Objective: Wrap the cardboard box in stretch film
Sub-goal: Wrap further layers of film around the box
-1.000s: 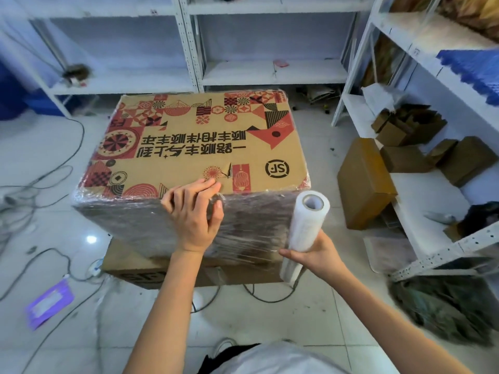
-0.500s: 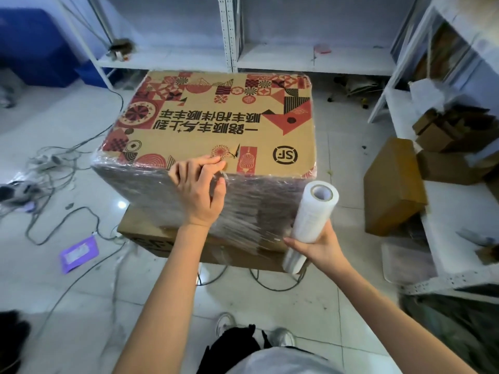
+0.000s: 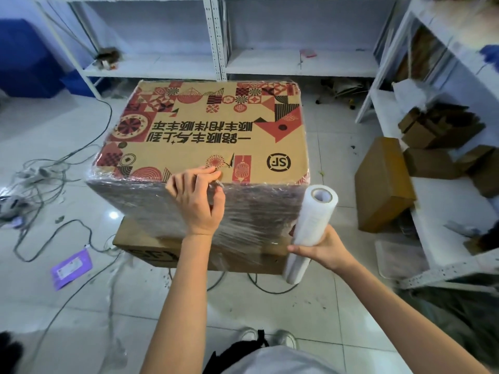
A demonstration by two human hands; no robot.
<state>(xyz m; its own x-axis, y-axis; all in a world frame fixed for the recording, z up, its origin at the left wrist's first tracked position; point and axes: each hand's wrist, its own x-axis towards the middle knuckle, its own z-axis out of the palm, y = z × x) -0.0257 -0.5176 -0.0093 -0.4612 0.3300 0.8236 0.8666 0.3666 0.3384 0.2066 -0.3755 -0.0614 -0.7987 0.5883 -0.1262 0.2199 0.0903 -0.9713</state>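
A large printed cardboard box (image 3: 216, 130) with red patterns sits on a flatter box (image 3: 151, 249) in the middle of the floor. Clear stretch film (image 3: 256, 211) covers its near side up to the top edge. My left hand (image 3: 197, 198) lies at the near top edge, its fingers curled over the rim and pinching the film there. My right hand (image 3: 321, 247) grips the lower part of a white stretch film roll (image 3: 310, 225), held tilted upright at the box's near right corner.
White metal shelves (image 3: 270, 68) stand behind and to the right (image 3: 445, 184), the right ones holding brown cartons. A brown carton (image 3: 383, 182) leans by the right shelf. Cables (image 3: 48, 184) and a purple packet (image 3: 71, 265) lie on the tiled floor at left. My shoes (image 3: 267, 338) are below.
My view has shifted a little. My left hand's fingers have curled tighter at the top edge, now pinching the film. The roll stays at the near right corner.
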